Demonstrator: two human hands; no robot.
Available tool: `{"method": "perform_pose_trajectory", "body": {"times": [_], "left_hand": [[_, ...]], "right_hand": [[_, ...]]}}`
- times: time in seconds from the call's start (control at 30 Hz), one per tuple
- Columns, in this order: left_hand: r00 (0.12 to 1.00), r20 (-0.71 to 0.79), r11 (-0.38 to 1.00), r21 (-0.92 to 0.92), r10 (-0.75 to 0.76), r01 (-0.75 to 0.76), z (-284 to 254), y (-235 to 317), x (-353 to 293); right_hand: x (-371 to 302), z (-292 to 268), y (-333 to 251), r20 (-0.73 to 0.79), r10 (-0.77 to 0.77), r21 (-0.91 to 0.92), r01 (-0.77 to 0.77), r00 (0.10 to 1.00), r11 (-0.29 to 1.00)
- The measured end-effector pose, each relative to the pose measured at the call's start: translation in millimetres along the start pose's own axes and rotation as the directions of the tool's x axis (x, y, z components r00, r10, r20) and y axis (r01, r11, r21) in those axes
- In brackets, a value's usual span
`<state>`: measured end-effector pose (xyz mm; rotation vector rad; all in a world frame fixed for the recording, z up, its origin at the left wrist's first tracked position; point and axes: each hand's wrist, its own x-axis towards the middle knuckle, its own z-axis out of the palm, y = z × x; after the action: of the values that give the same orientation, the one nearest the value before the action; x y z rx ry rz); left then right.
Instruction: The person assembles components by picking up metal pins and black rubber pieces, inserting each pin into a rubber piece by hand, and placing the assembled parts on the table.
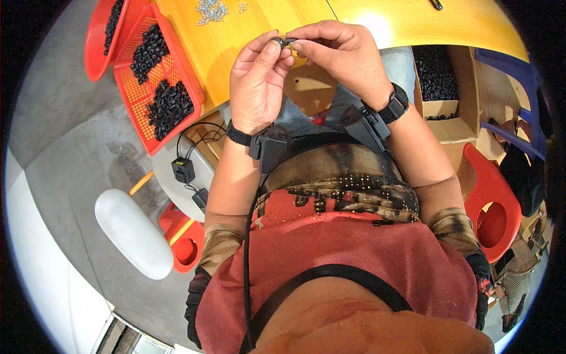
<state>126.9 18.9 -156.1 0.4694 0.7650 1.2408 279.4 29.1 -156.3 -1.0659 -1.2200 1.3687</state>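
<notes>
Left hand (pixel 257 79) and right hand (pixel 349 59) both pinch a small black part (pixel 286 42), near the table's (pixel 271 15) near edge.

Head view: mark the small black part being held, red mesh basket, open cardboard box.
Small black part (pixel 287 42), head view: its exposed middle.
Red mesh basket (pixel 181 59), head view: right side wall.
Open cardboard box (pixel 466 82), head view: right wall.

A small-parts workshop, by its red basket (pixel 184 62) of black pieces (pixel 170 109), parts-filled carton (pixel 441 108) and yellow worktable (pixel 283 12)
</notes>
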Motion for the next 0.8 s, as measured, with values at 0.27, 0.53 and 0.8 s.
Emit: {"method": "perform_pose_trajectory", "body": {"times": [0.27,0.53,0.8], "left_hand": [[0.998,0.021,0.995,0.087,0.055,-0.057,1.6,-0.6,-1.0],[0.993,0.062,0.982,0.153,0.101,-0.109,-2.6,0.4,-1.7],[0.995,0.060,0.988,0.126,0.079,-0.086,-3.1,3.4,-5.2]], "right_hand": [[-1.9,1.3,-5.1,-0.018,-0.076,-0.061,0.075,0.997,0.995],[-1.2,0.6,-2.2,0.033,-0.048,0.061,0.046,0.998,0.997],[-0.5,2.1,2.3,0.117,0.103,0.381,-0.140,0.988,0.914]]}}
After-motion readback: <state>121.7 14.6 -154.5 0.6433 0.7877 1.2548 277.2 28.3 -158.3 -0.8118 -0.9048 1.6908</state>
